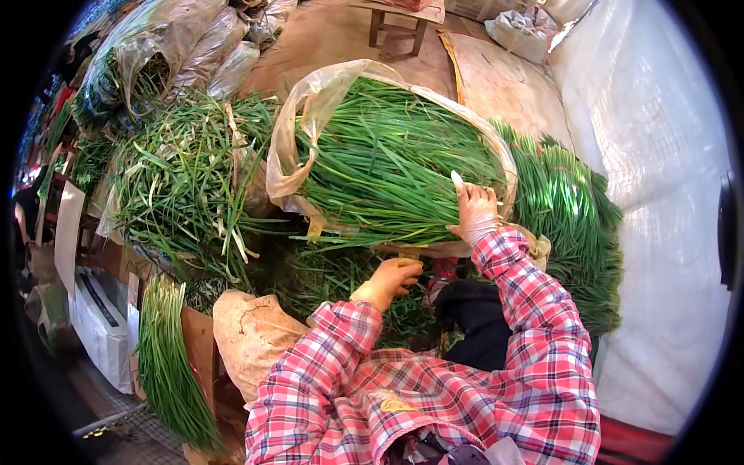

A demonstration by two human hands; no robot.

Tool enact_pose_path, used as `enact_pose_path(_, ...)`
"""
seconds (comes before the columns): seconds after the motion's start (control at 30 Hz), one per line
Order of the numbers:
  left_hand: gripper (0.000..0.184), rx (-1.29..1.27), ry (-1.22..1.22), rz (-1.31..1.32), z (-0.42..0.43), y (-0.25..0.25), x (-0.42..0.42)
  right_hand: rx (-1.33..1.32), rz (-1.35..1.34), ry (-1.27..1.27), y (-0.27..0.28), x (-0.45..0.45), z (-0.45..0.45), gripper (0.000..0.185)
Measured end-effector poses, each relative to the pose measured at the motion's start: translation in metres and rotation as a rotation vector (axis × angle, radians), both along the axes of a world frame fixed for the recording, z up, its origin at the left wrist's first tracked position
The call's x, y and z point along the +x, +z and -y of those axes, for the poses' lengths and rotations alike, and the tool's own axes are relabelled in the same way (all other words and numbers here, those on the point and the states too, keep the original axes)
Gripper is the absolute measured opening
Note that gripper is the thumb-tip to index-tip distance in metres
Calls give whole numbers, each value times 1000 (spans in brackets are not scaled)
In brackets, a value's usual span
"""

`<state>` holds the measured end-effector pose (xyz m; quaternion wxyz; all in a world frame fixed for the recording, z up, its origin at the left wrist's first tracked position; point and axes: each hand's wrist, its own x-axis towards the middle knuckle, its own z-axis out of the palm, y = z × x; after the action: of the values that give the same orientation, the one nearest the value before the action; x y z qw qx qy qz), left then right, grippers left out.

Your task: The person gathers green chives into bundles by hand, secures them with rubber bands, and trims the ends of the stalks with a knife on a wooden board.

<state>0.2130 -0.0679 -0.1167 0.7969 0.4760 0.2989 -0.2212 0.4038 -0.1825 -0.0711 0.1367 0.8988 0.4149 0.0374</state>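
A large bundle of long green garlic chives (387, 147) lies in an open clear plastic bag (288, 167) in front of me. My right hand (476, 211) rests on the near right side of these chives, by the bag's edge, fingers apart, one with a white-covered tip. Below the bag, my left hand (387, 284) wears a yellowish glove. Its fingers are curled in; whatever they hold, if anything, is hidden. Loose leaves (325, 283) lie beneath and beside the left hand.
Left of the bag is a heap of loose leaves and trimmings (182, 178). Tied chive bundles (570, 225) are stacked along the right, against white sheeting (659, 232). Another chive bunch (170, 364) stands at lower left, near a white box (101, 329). A wooden stool (399, 19) stands behind.
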Motion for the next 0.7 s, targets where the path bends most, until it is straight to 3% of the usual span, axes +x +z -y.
enact_pose_path(0.07, 43, -3, 10, 9, 0, -2, 2, -209, -245, -279, 8, 4, -13, 122)
enact_pose_path(0.17, 42, -13, 31, 28, -1, 8, 5, -233, -393, -289, 34, 13, -25, 121)
enact_pose_path(0.23, 41, -13, 54, 34, -7, 18, 8, -125, -510, -275, 62, 26, -31, 116)
enact_pose_path(0.4, 35, -25, 106, 139, -20, 12, 15, 303, -270, -160, 102, 43, -33, 104)
enact_pose_path(0.43, 34, -44, 128, 148, -21, 10, 16, 296, -267, -156, 95, 45, -32, 104)
enact_pose_path(0.5, 36, -54, 120, 147, -18, 10, 15, 372, -689, -408, 50, 54, -19, 101)
enact_pose_path(0.57, 38, -98, 80, 108, -15, 15, 13, 206, -654, -293, -27, 72, 1, 98)
enact_pose_path(0.7, 42, -133, 61, 167, -11, 9, 10, 288, -919, -367, -8, 72, 7, 94)
